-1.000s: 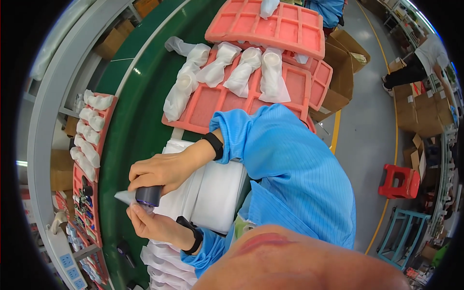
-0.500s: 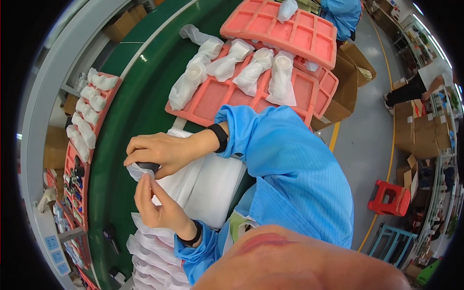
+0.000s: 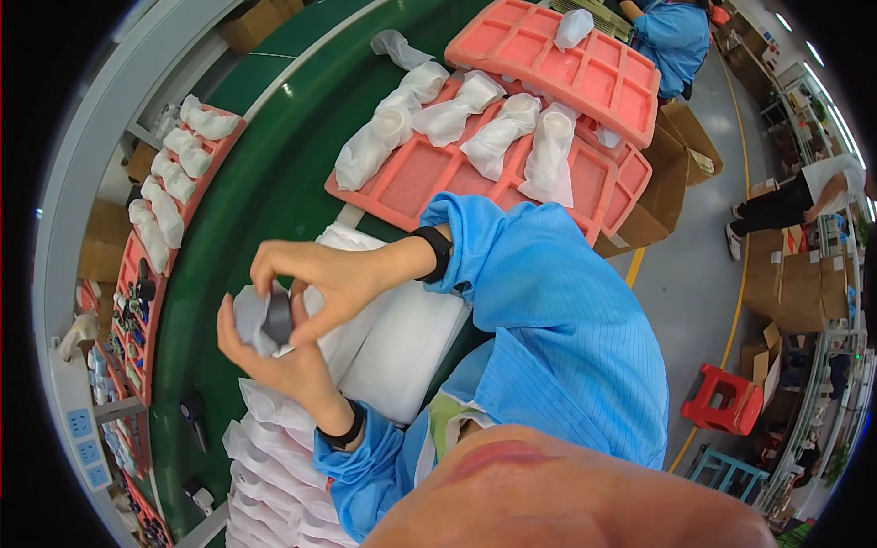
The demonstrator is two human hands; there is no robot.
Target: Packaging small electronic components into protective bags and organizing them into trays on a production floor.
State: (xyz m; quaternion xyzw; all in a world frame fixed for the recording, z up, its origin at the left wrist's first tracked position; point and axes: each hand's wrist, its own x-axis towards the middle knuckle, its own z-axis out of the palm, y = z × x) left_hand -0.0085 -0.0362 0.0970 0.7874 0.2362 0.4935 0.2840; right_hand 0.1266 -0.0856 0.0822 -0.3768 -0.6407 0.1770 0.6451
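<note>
Between my two hands is a dark grey, round-ended object (image 3: 279, 317) partly covered by a thin white wrapper (image 3: 248, 315). My left hand (image 3: 288, 370), the lower one in the head view, curls its fingers around the wrapped side. From above, my right hand (image 3: 329, 279) arches over the object, with fingers and thumb at its dark part. What kind of object it is, I cannot make out. Below the hands lies a stack of flat white sheets or bags (image 3: 397, 352). Several white-wrapped pieces (image 3: 274, 466) lie overlapping in a row beside my left forearm.
Pink compartment trays (image 3: 411, 183) carry several white-wrapped items (image 3: 553, 155) on the green work surface (image 3: 283, 146). More wrapped items (image 3: 174, 173) fill a pink tray along the left. A dark handheld tool (image 3: 195, 420) lies nearby. Cardboard boxes (image 3: 671, 173), a red stool (image 3: 723, 400) and other people stand beyond.
My left hand has gone from pinching the wrapper's edge to curling around it. My right hand has lifted its fingers, and more of the wrapped object shows. The whole view has shifted slightly.
</note>
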